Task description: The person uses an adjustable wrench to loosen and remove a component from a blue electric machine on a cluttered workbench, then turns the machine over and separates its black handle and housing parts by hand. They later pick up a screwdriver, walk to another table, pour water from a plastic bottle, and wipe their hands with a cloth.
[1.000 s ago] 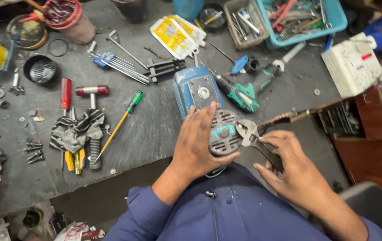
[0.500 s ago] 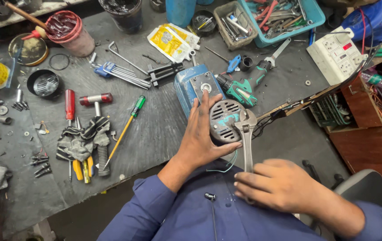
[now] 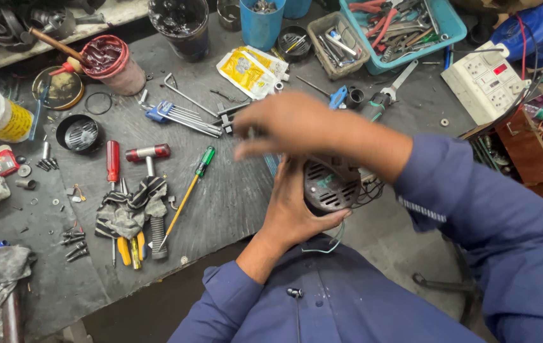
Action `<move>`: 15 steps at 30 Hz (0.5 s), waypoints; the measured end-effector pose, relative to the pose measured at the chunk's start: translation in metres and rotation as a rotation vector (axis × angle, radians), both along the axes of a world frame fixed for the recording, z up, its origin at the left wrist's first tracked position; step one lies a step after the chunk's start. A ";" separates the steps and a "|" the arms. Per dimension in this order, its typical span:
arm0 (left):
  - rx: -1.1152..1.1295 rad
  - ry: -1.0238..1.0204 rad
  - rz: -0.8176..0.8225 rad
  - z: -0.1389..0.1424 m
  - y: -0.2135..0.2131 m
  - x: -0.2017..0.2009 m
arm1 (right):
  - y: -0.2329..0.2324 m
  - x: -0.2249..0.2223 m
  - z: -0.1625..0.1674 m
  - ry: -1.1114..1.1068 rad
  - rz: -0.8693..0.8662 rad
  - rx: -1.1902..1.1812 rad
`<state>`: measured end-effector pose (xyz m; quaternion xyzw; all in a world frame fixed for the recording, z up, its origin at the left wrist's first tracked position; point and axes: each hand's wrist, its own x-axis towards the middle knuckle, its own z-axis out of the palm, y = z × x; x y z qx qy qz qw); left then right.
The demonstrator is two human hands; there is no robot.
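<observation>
Close to our body, our left hand (image 3: 293,209) gripped the round grey motor housing (image 3: 330,185) from below, at the near edge of the workbench (image 3: 233,197). Our right hand (image 3: 297,124) hovered above it, blurred, so we could not tell its grip. Farther away lay a green screwdriver (image 3: 189,194), hex keys (image 3: 179,117) and a blue tool tray (image 3: 446,19).
</observation>
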<state>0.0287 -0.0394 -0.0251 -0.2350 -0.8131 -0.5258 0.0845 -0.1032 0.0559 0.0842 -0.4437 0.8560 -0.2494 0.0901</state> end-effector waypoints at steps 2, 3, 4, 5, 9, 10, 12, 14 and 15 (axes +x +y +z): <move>0.007 0.074 0.021 0.008 -0.003 0.004 | 0.014 -0.029 -0.011 -0.005 -0.101 -0.061; 0.013 0.064 0.017 0.011 -0.004 0.006 | 0.026 -0.039 -0.017 0.029 -0.151 -0.123; 0.020 0.051 0.011 0.013 -0.004 0.006 | 0.041 -0.046 -0.024 -0.205 -0.339 -0.113; 0.025 0.055 0.009 0.015 -0.005 0.008 | 0.058 -0.050 -0.031 -0.445 -0.523 -0.098; 0.027 0.065 0.003 0.019 -0.004 0.002 | 0.135 -0.045 -0.057 -0.191 -0.653 -0.337; 0.026 0.062 0.002 0.020 -0.002 0.000 | 0.153 -0.034 -0.064 -0.314 -0.757 -0.432; 0.029 0.062 -0.002 0.022 -0.003 0.001 | 0.185 0.000 -0.078 -0.430 -0.886 -0.612; 0.034 0.063 0.007 0.024 -0.003 0.002 | 0.207 0.035 -0.090 -0.438 -0.970 -0.780; 0.034 0.060 0.009 0.025 -0.003 0.003 | 0.215 0.056 -0.096 -0.460 -1.039 -0.870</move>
